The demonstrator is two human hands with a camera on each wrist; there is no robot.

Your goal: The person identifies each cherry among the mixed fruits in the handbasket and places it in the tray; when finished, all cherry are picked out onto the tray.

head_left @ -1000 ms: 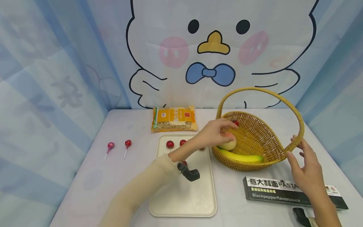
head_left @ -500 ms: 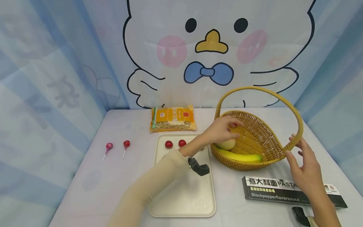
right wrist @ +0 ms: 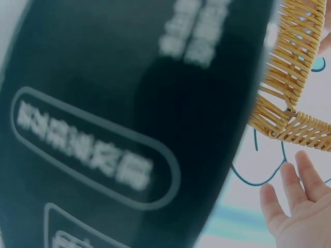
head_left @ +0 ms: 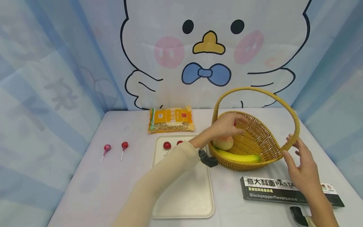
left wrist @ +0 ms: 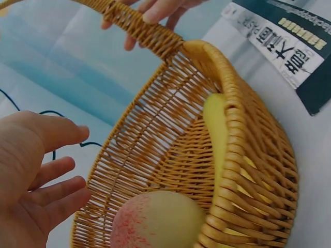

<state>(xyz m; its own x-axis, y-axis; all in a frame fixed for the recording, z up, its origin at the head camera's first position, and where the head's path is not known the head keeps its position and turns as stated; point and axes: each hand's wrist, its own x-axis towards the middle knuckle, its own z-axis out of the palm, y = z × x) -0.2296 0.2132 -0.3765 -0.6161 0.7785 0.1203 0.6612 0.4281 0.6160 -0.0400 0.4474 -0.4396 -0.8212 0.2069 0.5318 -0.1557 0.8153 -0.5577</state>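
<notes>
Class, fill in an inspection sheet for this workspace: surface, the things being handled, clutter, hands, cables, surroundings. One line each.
Surface: pale table bearing a cream tray.
Things handled: wicker basket tipped toward the camera, holding a peach and a banana.
Clutter: two lollipops at left, noodle packet at the back, black pasta box in front, red cherries on the tray.
Hands: left hand open inside the basket above the peach; right hand open, fingers at the handle's base.
Cables: nothing seen.
Surroundings: blue curtains and a cartoon duck backdrop.
</notes>
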